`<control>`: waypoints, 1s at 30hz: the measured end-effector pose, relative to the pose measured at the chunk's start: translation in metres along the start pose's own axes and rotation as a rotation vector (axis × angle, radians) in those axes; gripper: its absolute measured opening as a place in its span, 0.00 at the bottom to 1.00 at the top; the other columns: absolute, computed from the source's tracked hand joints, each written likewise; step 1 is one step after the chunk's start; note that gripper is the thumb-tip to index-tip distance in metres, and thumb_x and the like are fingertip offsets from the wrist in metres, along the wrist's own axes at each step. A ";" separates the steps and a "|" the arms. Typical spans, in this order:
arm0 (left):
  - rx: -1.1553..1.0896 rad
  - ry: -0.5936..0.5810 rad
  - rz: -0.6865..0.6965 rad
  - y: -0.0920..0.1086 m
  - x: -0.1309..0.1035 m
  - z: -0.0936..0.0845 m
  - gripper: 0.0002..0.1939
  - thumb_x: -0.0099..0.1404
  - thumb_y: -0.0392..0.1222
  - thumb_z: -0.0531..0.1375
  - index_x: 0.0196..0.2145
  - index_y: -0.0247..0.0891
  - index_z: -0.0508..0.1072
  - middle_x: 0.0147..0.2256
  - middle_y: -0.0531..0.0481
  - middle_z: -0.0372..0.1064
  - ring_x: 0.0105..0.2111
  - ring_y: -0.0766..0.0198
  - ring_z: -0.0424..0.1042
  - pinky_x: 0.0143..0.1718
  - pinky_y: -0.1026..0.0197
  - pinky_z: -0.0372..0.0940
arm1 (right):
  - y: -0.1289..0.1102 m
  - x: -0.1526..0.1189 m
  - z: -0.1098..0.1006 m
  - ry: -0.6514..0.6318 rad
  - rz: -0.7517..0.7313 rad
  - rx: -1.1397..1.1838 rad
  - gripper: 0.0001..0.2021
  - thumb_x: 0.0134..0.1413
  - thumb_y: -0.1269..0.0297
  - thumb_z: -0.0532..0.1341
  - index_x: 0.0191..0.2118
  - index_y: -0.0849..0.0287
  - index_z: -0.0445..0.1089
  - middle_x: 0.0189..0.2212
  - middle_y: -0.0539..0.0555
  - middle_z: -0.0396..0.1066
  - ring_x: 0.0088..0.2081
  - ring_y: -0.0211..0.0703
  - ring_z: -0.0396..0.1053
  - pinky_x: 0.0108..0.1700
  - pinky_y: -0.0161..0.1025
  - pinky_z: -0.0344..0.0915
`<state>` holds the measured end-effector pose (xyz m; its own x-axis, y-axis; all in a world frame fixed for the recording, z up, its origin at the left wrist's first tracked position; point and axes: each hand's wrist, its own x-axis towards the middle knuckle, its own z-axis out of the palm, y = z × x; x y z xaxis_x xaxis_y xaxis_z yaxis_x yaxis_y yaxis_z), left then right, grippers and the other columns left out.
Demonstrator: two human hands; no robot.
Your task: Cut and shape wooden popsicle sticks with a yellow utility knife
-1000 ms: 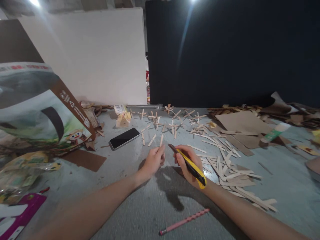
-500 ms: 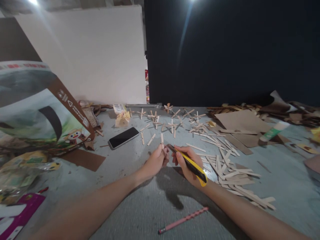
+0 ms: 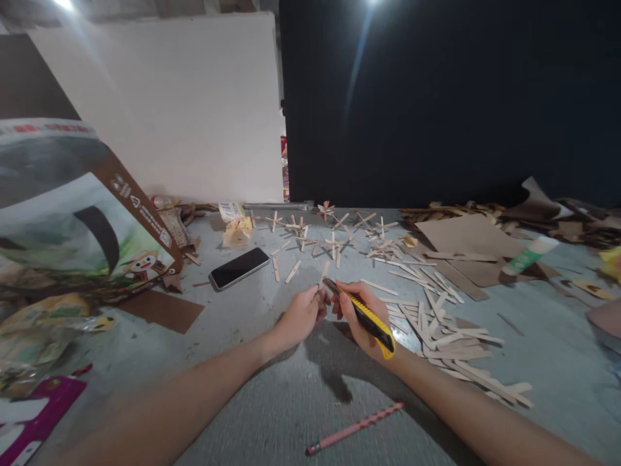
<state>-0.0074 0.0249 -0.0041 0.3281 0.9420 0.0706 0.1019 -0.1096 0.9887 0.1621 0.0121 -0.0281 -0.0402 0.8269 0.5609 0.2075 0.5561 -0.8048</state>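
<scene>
Between the thumb and fingers of my left hand (image 3: 301, 315) is a wooden craft stick (image 3: 325, 270), its upper end pointing up and slightly right. My right hand (image 3: 361, 312) grips a yellow and black utility knife (image 3: 371, 320), whose front end meets the stick just above my left fingertips. Whether the blade cuts into the wood is too small to tell. On the table beyond my hands lie two short stick pieces (image 3: 293, 272) and several crossed-stick shapes (image 3: 334, 244). A heap of loose craft sticks (image 3: 453, 346) spreads to the right of my right hand.
A black phone (image 3: 240, 268) lies left of my hands, and a pink pencil (image 3: 356, 428) in front of me. Cardboard sheets (image 3: 458, 236) and a glue stick (image 3: 530, 254) are at the right. A large printed bag (image 3: 87, 213) stands at the left.
The craft stick in my left hand has tilted from nearly upright to the right. The knife and my right hand have shifted slightly left, bringing the knife's tip against the stick.
</scene>
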 end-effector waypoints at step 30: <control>0.084 0.031 0.055 -0.003 -0.002 -0.001 0.24 0.73 0.65 0.51 0.32 0.41 0.61 0.26 0.56 0.57 0.27 0.66 0.57 0.29 0.62 0.55 | -0.015 0.005 0.002 0.017 -0.092 -0.101 0.13 0.72 0.53 0.57 0.49 0.54 0.73 0.27 0.50 0.77 0.25 0.41 0.75 0.29 0.37 0.71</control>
<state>-0.0090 0.0233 -0.0067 0.3065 0.9431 0.1292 0.1638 -0.1860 0.9688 0.1568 0.0082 -0.0132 -0.0472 0.7708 0.6353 0.3009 0.6175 -0.7268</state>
